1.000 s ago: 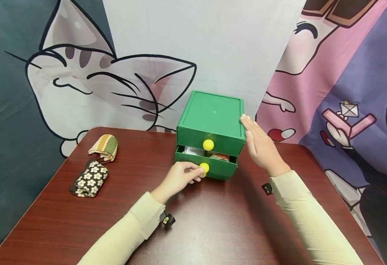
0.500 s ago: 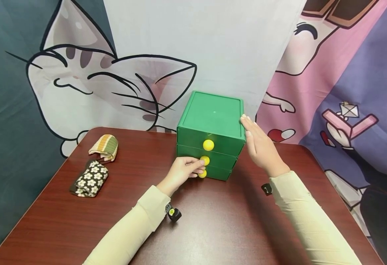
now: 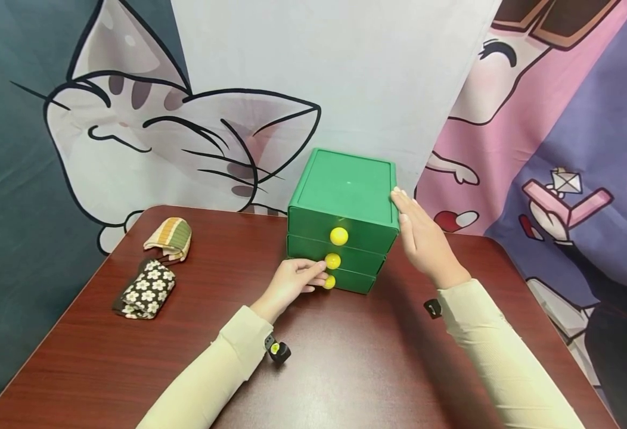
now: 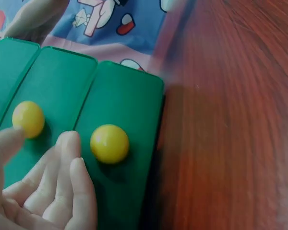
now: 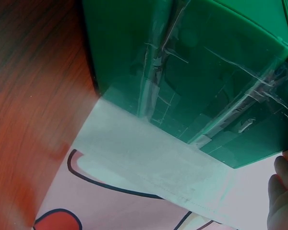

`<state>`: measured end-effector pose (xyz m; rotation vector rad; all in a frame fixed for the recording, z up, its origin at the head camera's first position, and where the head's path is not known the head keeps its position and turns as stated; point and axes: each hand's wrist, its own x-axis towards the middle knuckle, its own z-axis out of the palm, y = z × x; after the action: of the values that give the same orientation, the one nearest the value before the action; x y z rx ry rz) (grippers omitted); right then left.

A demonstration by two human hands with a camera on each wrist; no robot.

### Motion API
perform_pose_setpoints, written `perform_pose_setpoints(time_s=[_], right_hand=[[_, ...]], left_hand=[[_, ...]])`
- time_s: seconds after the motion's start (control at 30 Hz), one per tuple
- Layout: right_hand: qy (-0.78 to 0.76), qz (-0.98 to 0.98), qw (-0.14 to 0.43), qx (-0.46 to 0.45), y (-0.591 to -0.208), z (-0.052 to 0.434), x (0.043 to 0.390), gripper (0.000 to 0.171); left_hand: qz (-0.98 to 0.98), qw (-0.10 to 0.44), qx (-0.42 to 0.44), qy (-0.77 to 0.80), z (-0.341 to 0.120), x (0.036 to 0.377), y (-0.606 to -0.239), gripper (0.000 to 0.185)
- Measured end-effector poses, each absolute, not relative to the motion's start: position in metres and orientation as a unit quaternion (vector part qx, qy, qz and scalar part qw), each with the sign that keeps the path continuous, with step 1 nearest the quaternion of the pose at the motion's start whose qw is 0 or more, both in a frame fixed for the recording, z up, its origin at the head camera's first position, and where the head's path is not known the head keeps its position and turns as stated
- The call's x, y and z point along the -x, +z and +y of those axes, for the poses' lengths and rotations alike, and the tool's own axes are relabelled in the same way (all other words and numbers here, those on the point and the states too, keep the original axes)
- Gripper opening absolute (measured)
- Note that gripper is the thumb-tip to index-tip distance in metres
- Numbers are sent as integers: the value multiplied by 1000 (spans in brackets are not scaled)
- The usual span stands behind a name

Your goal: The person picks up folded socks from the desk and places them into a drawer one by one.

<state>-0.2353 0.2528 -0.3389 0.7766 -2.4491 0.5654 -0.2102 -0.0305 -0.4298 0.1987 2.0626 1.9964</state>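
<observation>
A green box (image 3: 343,196) with three shut drawers stands at the back of the table, each drawer with a yellow knob. My left hand (image 3: 313,277) lies against the drawer fronts, its fingertips between the middle knob (image 3: 332,260) and the bottom knob (image 3: 329,281). In the left wrist view the left hand (image 4: 43,153) has relaxed fingers (image 4: 69,143) beside the bottom knob (image 4: 109,143), gripping neither knob. My right hand (image 3: 418,235) presses flat, fingers straight, on the box's right side (image 5: 192,72).
Two folded cloths lie at the table's left: a striped one (image 3: 168,236) and a flower-patterned one (image 3: 144,289). The dark red table (image 3: 345,369) is backed by a hanging cartoon cloth (image 3: 131,131) close behind the box.
One second ago the middle drawer stood pulled out with my left hand on its knob. It has since been pushed shut, and the left hand has eased off. The right hand has stayed put.
</observation>
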Motion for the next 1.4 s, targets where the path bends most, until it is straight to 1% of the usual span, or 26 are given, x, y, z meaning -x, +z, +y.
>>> perform_pose_setpoints(time_s=[0.2,0.4,0.77,1.17,1.4], right_hand=[[209,-900,255,-285,-339,254,233,48],[211,-899,256,-285,-339,255,233,47],[210,-898,259,-289,-339,253,232,47],[211,-897,259,-289,-337,253,233,47],[210,-899,253,-290,-338,253,235,48]], left_hand=[[724,137,-20,676,-37,209,-438,30],[720,185,-14,668,-36,208,-444,34],[647,270,-10,713,-25,208,-452,41],[605,288,4,743,-21,213,-454,39],[607,297,6,737,-28,203,-459,36]])
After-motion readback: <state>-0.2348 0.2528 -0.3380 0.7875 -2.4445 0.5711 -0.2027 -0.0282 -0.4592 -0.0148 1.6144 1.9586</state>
